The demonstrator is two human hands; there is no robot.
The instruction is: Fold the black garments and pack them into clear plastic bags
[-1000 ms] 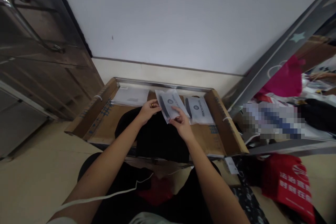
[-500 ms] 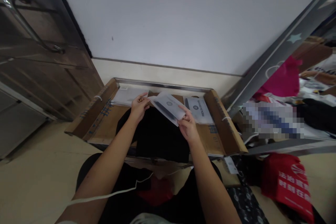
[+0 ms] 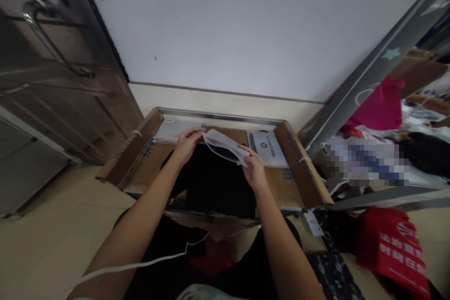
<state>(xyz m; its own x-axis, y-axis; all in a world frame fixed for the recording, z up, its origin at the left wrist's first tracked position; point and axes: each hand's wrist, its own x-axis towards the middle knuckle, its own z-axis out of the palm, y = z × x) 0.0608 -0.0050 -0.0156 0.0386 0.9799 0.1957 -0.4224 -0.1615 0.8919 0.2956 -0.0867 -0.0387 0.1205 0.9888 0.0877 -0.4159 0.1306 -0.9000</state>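
Observation:
Between my two hands is a frosted translucent plastic bag (image 3: 225,144), tilted, its near edge bowed apart so a dark inside shows. My left hand (image 3: 189,144) pinches the bag's left corner. My right hand (image 3: 253,168) grips its right end, thumb and fingers closed on the plastic. Below the bag, folded black cloth (image 3: 220,187) lies on the cardboard-lined table (image 3: 142,161). To the right sits a packed bag with dark printed lettering (image 3: 267,148). Behind my left hand rests a stack of pale bags (image 3: 176,131).
Cardboard flaps (image 3: 304,164) rise at the table's sides, fastened with white ties. A wall (image 3: 225,33) stands directly behind. At left is a door with a metal handle (image 3: 56,47). On the right, a cluttered shelf holds a pink cloth (image 3: 383,105); a red bag (image 3: 393,243) sits below.
The plastic bag has turned in my hands; its printed face is out of sight and its edge now gapes toward me. The camera view has shifted slightly.

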